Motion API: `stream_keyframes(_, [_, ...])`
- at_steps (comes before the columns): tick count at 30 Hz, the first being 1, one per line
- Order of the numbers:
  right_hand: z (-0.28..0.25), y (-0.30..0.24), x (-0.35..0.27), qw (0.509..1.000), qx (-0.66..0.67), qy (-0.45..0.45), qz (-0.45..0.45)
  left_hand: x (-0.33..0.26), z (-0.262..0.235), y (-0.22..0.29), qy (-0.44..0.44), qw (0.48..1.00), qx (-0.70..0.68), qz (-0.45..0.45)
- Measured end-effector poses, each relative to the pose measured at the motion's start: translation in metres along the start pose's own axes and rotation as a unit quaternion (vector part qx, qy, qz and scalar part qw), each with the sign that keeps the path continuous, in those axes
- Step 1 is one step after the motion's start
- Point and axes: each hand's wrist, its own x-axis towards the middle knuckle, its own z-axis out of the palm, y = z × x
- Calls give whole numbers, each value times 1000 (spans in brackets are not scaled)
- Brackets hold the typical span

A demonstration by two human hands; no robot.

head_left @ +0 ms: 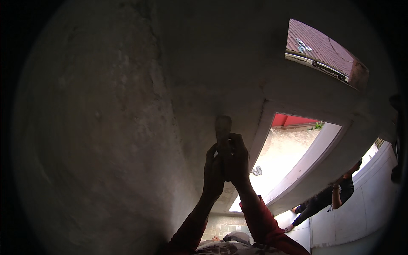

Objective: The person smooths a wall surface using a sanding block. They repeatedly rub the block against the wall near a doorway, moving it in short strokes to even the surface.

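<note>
My left hand (pixel 213 176) and my right hand (pixel 237 159) are coming close together in the middle of my view, and both are closing their fingers around the lower part of one dark object (pixel 223 124). This object is pointing to 12 o'clock, with a rounded upper end; it is too dark for me to tell its kind. Behind it a dim grey wall surface is standing, and I cannot tell if the object is touching it. My red sleeves (pixel 265 223) are showing at 5 and 7 o'clock.

At 9 o'clock from my hands, a rough grey wall (pixel 102 127) is filling the view. At 3 o'clock a bright doorway (pixel 293 148) is opening to the outside, where a pair of sandals (pixel 256 171) is lying on the ground. At 6 o'clock a tiled floor (pixel 221 225) is showing. Towards 4 o'clock, farther away, another person (pixel 325 199) in dark clothes is standing. At 1 to 2 o'clock, a high opening is showing a tiled roof (pixel 318 44).
</note>
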Motion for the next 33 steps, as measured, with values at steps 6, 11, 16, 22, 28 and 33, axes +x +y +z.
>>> stream_keyframes(6, [20,8,26,998,57,-29,19,12,-13,-5,45,999,8,-24])
stream_keyframes(11, [30,22,27,993,101,-31,-53,26,-35,-29,-29,998,41,-36])
stream_keyframes(16, [28,27,28,986,143,-83,37,28,-32,-60,14,951,303,67])
stream_keyframes(22, [25,17,42,976,188,-106,-20,28,-23,-58,34,953,286,89])
stream_keyframes(28, [28,13,39,957,213,-105,168,20,-23,-57,52,929,336,143])
stream_keyframes(33, [26,13,35,970,206,-118,59,13,-24,-54,30,928,350,124])
